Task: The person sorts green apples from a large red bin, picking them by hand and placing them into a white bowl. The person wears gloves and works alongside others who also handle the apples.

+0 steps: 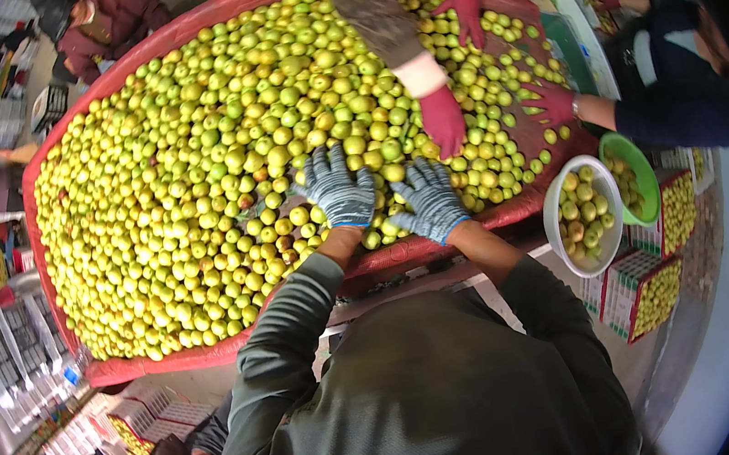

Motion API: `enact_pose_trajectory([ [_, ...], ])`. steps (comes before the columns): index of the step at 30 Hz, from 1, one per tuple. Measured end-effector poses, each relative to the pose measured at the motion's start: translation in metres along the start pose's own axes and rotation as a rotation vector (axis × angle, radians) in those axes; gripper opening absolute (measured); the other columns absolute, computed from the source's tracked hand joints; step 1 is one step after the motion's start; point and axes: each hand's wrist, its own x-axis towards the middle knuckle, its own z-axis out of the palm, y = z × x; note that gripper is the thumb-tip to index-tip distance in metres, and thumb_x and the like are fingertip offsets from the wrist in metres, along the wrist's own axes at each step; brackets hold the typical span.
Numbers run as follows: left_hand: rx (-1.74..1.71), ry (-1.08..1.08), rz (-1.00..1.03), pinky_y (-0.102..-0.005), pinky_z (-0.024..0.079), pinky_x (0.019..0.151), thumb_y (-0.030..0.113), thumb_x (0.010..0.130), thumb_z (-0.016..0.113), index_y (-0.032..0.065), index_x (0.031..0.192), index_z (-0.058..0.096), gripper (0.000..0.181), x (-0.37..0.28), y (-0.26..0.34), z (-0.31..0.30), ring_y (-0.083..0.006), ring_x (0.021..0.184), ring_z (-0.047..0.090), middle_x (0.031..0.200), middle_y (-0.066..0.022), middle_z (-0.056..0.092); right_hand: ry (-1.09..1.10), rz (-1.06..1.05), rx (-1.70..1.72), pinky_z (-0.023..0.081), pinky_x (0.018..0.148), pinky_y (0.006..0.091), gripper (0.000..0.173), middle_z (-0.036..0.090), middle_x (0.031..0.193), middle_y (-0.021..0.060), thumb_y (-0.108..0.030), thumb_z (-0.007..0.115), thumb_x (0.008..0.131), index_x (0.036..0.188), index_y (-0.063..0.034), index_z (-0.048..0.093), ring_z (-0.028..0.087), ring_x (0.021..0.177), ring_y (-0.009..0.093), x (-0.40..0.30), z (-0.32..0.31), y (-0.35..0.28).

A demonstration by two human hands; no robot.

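Observation:
A thick layer of small round yellow-green fruit (pixel 240 119), which look like jujubes, covers a wide sorting table lined with red sheeting (pixel 202 360). My left hand (pixel 339 189), in a grey striped knit glove, rests palm down on the fruit close to the near edge, fingers apart. Just to its right, my right hand (pixel 431 201), in a matching glove, also lies spread over fruit. Neither hand appears to grip anything, though the palms are hidden. A few fruit show brown patches.
Across the table, a co-worker's red-gloved hand (pixel 443 122) reaches close to my right hand. Another person's red-gloved hand (pixel 550 102) is at the right end. A white basin (pixel 551 220) and a green basin (pixel 651 193) hold fruit there. Filled crates (pixel 623 304) stand below.

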Motion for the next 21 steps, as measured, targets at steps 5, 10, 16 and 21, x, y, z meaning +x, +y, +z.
enact_pose_trajectory([
  [5,0.003,-0.140,-0.077,-0.0717,0.007,0.117,0.043,0.082,0.067,0.0082,0.149,0.049,0.077,0.007,0.035,0.015,-0.0484,0.147,0.023,0.159,-0.0251,0.030,0.030,0.062,-0.037,0.023,0.118,0.0602,0.069,0.039,0.156,0.0205,-0.044,0.066,0.089,0.149,-0.0130,0.050,0.032,0.147,0.037,-0.005,0.017,0.033],
  [10,-0.146,-0.232,0.085,-0.0716,0.005,0.119,0.040,0.084,0.065,0.0064,0.152,0.044,0.079,0.004,0.063,0.017,-0.0440,0.151,0.023,0.160,-0.0252,0.032,0.169,0.302,-0.023,0.025,0.118,0.0591,0.065,0.038,0.157,0.0213,-0.040,0.067,0.089,0.145,-0.0089,0.053,0.032,0.146,0.041,-0.029,0.025,0.042],
  [16,-0.631,-0.449,0.308,-0.0488,0.030,0.121,0.015,0.089,0.062,0.0020,0.140,0.054,0.053,-0.007,0.075,-0.005,-0.0432,0.139,0.045,0.141,-0.0233,0.057,0.286,0.358,0.013,0.033,0.115,0.0523,0.051,0.052,0.145,0.0201,-0.033,0.062,0.094,0.134,-0.0031,0.060,0.046,0.136,0.037,-0.048,0.029,0.048],
  [21,-0.539,0.096,0.265,-0.0454,0.043,0.113,0.004,0.086,0.063,0.0002,0.119,0.067,0.034,-0.005,-0.043,-0.092,-0.0383,0.119,0.062,0.119,-0.0187,0.069,0.493,0.237,0.078,0.037,0.110,0.0531,0.039,0.057,0.137,0.0168,-0.025,0.063,0.092,0.125,-0.0043,0.064,0.051,0.131,0.036,-0.052,0.035,0.042],
])
